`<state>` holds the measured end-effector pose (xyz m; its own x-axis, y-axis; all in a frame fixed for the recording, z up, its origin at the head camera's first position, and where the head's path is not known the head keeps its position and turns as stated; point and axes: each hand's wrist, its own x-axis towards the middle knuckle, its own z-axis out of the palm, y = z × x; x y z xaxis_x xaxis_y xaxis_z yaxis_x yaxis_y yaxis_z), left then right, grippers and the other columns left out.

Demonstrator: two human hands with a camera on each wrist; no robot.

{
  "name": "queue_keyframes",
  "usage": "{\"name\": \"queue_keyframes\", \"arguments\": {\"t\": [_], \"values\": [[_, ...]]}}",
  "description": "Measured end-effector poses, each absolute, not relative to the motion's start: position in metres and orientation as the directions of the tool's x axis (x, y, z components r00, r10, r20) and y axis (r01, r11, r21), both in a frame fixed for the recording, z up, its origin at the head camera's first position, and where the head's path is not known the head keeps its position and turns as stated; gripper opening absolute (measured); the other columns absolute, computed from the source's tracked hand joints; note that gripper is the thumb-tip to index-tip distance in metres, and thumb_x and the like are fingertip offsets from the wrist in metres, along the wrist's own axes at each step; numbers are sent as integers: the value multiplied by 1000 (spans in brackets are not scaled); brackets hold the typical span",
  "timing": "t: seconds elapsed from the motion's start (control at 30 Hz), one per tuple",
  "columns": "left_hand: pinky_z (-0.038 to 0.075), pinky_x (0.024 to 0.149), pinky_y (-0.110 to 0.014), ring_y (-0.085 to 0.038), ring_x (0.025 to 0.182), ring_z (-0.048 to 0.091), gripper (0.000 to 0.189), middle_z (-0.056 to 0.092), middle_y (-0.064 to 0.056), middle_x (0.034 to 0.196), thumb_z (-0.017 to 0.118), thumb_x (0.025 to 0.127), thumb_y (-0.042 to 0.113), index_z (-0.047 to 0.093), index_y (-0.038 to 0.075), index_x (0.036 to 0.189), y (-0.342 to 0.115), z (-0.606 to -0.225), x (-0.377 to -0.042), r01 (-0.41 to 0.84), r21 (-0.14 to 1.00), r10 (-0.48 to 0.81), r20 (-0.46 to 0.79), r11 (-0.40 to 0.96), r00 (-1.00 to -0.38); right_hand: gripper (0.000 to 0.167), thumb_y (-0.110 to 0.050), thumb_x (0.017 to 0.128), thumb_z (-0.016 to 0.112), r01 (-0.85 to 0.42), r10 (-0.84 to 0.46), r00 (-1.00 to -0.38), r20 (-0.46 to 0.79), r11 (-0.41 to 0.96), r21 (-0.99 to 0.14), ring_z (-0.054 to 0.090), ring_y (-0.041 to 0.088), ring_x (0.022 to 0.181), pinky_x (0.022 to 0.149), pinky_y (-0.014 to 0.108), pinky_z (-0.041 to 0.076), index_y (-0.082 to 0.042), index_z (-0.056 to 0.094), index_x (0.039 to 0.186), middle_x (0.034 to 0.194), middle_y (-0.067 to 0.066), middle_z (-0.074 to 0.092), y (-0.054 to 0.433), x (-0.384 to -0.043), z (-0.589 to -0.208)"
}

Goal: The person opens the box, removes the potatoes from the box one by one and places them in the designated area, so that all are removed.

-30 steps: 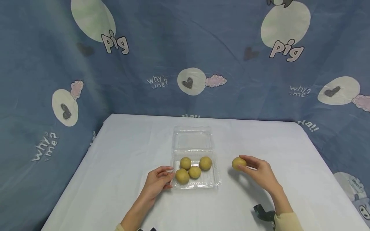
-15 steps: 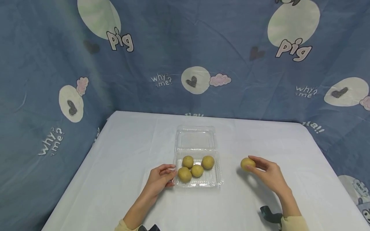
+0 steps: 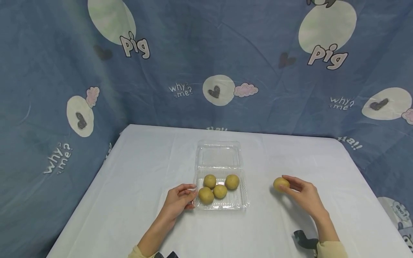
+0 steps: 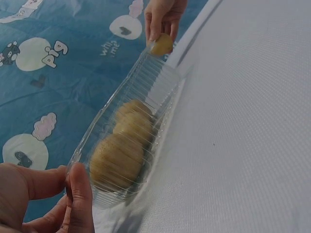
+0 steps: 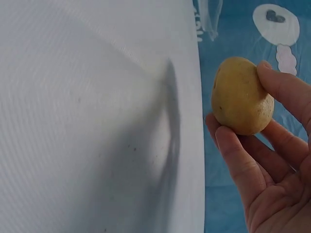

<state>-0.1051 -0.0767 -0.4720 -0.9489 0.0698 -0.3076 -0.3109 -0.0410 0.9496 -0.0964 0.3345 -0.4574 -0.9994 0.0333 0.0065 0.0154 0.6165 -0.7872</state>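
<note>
A clear plastic clamshell box (image 3: 243, 193) sits on the table with its lid (image 3: 218, 154) folded back. Several yellow potatoes (image 3: 205, 195) lie in its base. My left hand (image 3: 178, 201) pinches the box's left rim; the left wrist view shows the thumb and finger on the rim (image 4: 95, 121). Out to the right of the box, my right hand (image 3: 304, 195) holds a single potato (image 5: 242, 97) between thumb and fingertips. That potato is raised over the table, its shadow falling on the cloth below.
A white cloth covers the table (image 3: 145, 161). Blue printed fabric (image 3: 161, 53) hangs behind and along both sides. A dark wrist-camera piece (image 3: 304, 240) sticks out beside the right sleeve (image 3: 330, 249).
My right hand has carried its potato farther right, away from the box. The left hand stays at the box's rim, and the head view has shifted slightly.
</note>
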Motion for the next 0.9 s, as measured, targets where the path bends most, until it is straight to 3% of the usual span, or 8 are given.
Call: {"name": "queue_keyframes", "arguments": {"t": [0.17,0.57,0.8,0.9], "values": [[57,57,-26,-13,69,55,33,60,-6,85,72,89,8,62,-5,118,-77,-472,-105,-308,951,70,-306,-34,-950,57,-38,90,71,21,32,-999,-1,611,-792,61,34,113,82,11,45,-2,58,133,129,18,60,337,-99,-458],[56,57,-24,-12,67,54,32,61,-6,84,72,89,6,62,-6,117,-78,-470,-104,-315,948,71,-312,-40,-947,57,-37,92,70,29,42,-999,-3,633,-774,60,37,113,79,10,44,1,58,132,129,22,59,341,-104,-462],[56,57,-24,-11,67,54,32,61,-5,83,72,89,6,62,-5,117,-78,-470,-104,-317,947,71,-314,-47,-947,53,-31,91,72,4,29,-999,20,649,-761,62,37,110,80,14,47,3,59,130,127,23,60,341,-107,-465],[56,56,-24,-11,67,54,32,61,-5,83,72,88,5,62,-5,117,-77,-470,-104,-316,947,73,-312,-50,-947,53,-31,91,72,3,29,-999,21,655,-755,62,36,110,84,22,50,2,59,130,127,22,60,341,-108,-466]]}}
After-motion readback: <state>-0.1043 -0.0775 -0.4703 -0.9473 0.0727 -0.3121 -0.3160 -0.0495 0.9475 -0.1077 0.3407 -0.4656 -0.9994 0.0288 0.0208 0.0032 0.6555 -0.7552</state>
